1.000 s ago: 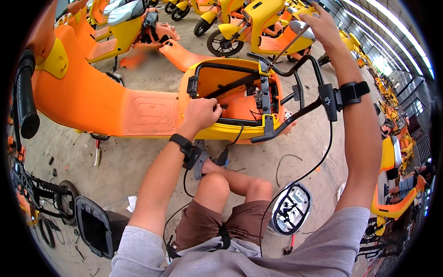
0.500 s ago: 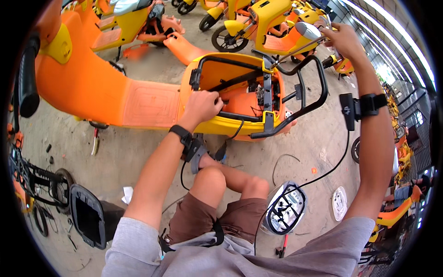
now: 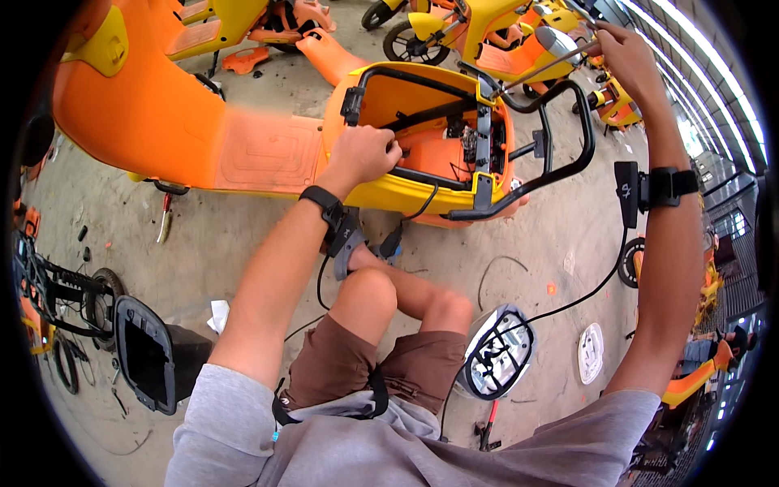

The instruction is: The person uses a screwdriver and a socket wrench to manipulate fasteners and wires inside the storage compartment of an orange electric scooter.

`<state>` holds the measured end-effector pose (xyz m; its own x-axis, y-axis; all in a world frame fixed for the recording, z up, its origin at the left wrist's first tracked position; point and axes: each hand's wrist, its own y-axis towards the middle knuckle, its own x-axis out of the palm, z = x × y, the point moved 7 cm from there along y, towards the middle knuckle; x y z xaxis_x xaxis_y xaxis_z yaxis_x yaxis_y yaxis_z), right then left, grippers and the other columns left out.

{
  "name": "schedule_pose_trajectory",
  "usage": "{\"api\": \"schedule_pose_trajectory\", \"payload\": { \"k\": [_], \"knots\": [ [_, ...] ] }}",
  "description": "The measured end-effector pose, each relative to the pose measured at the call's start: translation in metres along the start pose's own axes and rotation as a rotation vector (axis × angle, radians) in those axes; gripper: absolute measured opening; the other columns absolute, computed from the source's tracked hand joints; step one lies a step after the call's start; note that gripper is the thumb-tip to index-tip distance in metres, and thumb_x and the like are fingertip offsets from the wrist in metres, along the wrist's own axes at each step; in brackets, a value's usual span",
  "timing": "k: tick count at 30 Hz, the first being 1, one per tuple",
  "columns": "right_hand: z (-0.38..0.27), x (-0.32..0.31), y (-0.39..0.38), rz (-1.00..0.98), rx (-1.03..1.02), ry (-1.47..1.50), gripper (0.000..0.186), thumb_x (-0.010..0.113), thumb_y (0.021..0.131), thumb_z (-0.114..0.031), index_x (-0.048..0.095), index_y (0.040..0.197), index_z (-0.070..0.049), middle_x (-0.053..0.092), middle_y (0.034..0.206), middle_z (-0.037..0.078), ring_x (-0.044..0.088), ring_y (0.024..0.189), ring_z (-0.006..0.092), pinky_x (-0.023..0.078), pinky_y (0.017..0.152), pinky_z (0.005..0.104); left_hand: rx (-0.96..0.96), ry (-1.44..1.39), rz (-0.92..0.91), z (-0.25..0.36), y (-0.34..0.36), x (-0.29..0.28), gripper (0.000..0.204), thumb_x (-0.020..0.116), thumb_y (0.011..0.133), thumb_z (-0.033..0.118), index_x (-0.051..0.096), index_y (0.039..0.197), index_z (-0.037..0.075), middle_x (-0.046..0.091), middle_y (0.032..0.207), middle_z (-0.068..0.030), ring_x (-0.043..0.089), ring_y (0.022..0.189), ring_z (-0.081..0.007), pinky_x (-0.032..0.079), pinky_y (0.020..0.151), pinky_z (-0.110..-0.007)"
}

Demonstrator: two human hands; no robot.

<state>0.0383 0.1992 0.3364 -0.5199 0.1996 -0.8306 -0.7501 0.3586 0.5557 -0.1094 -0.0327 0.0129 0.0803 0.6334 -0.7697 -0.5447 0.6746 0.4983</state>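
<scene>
An orange and yellow electric scooter (image 3: pixel 272 166) stands before me, its seat compartment uncovered. My left hand (image 3: pixel 367 156) is closed on the near front rim of that compartment; whatever the curled fingers may hold is hidden. Raised at the upper right, my right hand (image 3: pixel 626 58) grips the handle end of a long, thin metal T-handle wrench (image 3: pixel 545 70). Its shaft slants down to the left, and its tip meets the far mount of the black rear rack (image 3: pixel 584 154). Inside the compartment lie an orange liner (image 3: pixel 428 154) and some wiring.
A grey plastic bin-like shell (image 3: pixel 185 365) lies at lower left. Near my knees sits a white and black seat-like part (image 3: pixel 501 353), with a white oval cover (image 3: pixel 591 353) to its right. A red-handled tool (image 3: pixel 491 426) lies below. Several scooters stand beyond.
The view has shifted slightly, so the scooter appears higher and farther right. Both hands keep their places on the compartment rim and the wrench.
</scene>
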Motion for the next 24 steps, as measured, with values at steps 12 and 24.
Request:
{"api": "schedule_pose_trajectory", "payload": {
  "k": [12, 24],
  "knots": [
    [-0.011, -0.006, -0.004, 0.041, -0.157, -0.17, 0.06, 0.055, 0.091, -0.012, 0.043, 0.15, -0.017, 0.07, 0.105, 0.024, 0.068, 0.09, 0.0362, 0.05, 0.083, 0.0458, 0.028, 0.005, 0.016, -0.004, -0.003, -0.005, 0.028, 0.061, 0.086, 0.028, 0.067, 0.072, 0.005, 0.065, 0.068, -0.019, 0.065, 0.067, -0.037, 0.052, 0.064, -0.049],
    [-0.039, -0.007, -0.009, -0.018, 0.168, -0.354, 0.03, 0.055, 0.09, -0.026, 0.075, 0.101, -0.007, 0.071, 0.104, 0.022, 0.067, 0.101, 0.035, 0.05, 0.092, 0.048, 0.013, -0.006, -0.016, -0.001, -0.003, -0.003, 0.028, 0.061, 0.087, 0.028, 0.068, 0.074, 0.005, 0.067, 0.071, -0.0183, 0.066, 0.069, -0.0362, 0.052, 0.066, -0.048]
  ]
}}
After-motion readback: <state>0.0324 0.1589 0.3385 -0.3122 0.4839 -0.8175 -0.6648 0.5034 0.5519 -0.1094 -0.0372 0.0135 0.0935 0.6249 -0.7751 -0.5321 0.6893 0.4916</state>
